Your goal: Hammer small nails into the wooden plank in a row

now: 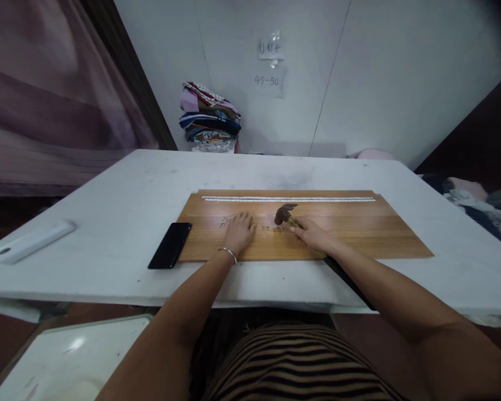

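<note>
**Hammer (284, 215) gripped short, left fingers off to the side**

My right hand (313, 235) closes round the handle high up, close behind the head, which sits ahead and to the left of those fingers, by small dark specks (267, 227) on the wooden board (359, 234). Whether it touches them I cannot tell. My left hand (239, 231) rests on the board, fingers stretched out and slightly apart; loose nails (224, 222) lie just left of them, and whether one is under a fingertip I cannot tell. I judge this short grip good for light, accurate taps; holding farther back would add force. I should keep the face square and my left fingertips out from under it.
</note>
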Tool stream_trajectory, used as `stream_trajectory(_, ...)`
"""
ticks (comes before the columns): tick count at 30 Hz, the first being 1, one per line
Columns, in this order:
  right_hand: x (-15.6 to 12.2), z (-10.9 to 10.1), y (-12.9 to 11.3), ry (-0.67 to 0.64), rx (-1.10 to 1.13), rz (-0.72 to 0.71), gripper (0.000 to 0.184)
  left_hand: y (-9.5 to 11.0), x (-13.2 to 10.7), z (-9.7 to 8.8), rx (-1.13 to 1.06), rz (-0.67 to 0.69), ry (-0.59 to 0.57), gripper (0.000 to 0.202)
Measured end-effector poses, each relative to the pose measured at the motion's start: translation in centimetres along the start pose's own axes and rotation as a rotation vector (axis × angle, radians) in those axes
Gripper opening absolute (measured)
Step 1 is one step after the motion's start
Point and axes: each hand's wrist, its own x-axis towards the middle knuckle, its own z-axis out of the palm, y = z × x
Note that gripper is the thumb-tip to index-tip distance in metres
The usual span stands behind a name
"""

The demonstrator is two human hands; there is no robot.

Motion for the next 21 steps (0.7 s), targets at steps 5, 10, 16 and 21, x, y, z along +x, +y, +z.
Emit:
stream_trajectory(5,-0.29,0.16,-0.29,-0.014,0.012,0.021,0.019,0.05,0.03,-0.01,0.0,-0.005,0.001,0.024)
stream_trajectory(10,-0.42,0.06,-0.2,-0.005,0.021,0.015,0.016,0.15,-0.05,-0.15,0.01,-0.009,0.005,0.024)
stream_trajectory(16,-0.21,-0.17,-0.34,0.008,0.005,0.024,0.012,0.07,-0.01,-0.03,0.007,-0.008,0.011,0.023)
stream_trajectory(21,-0.25,0.03,-0.49,-0.002,0.005,0.033,0.012,-0.03,0.03,0.16,-0.001,-0.004,0.019,0.023)
